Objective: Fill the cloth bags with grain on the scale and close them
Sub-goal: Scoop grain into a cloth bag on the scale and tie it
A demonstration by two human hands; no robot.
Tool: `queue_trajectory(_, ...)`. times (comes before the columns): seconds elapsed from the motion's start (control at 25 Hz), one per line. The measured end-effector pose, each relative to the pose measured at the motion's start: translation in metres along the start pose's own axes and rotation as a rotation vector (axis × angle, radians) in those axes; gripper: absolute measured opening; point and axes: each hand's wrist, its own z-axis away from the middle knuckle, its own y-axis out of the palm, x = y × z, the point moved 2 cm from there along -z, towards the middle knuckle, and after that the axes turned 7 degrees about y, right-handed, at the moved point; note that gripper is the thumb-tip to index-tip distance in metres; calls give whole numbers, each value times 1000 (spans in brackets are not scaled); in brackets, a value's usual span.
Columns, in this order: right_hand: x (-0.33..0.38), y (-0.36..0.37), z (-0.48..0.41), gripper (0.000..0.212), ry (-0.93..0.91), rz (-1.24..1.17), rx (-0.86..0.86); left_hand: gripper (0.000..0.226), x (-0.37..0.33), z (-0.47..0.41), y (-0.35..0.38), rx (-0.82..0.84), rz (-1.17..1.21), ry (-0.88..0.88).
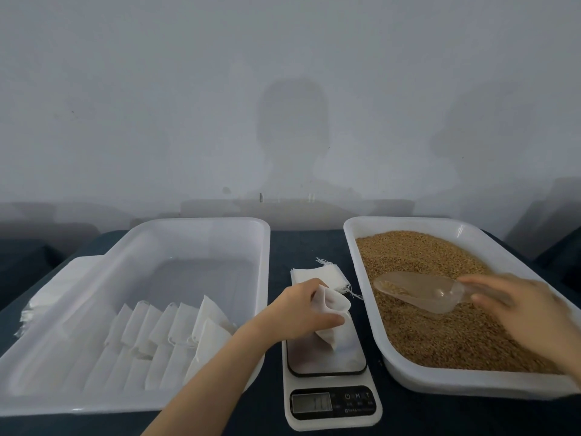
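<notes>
My left hand (298, 313) grips a white cloth bag (333, 316) by its open mouth and holds it upright on the steel platform of the kitchen scale (330, 357). My right hand (522, 309) holds the handle of a clear plastic scoop (418, 289) with a little grain in it, above the grain (440, 325) in the white tray on the right (371, 309). The scoop's tip points toward the bag. A stack of flat cloth bags (317, 273) lies behind the scale.
A large white tray (201, 234) on the left holds a row of several filled cloth bags (176, 325). More flat white bags (47, 297) lie beside its left rim. Everything stands on a dark cloth-covered table (301, 243) against a grey wall.
</notes>
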Motion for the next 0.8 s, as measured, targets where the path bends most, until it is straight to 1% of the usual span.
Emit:
queue_trajectory(0.24,59,-13,3,42,-174,40,-70,44,-1,1,0,4,34,8)
queue_trajectory(0.36,74,-11,2,43,-248,81,-54,48,-1,2,0,11,44,-3)
queue_trajectory(0.48,83,-9,0,45,-282,132,-65,50,0,2,0,16,47,-4)
queue_trajectory(0.56,87,-8,0,44,-314,195,-117,49,0,2,0,16,44,-4)
queue_trajectory(0.68,93,-7,2,37,-407,290,-226,47,1,2,1,22,25,-9)
queue_trajectory(0.8,103,-8,4,37,-500,369,-289,46,2,1,1,22,12,-7)
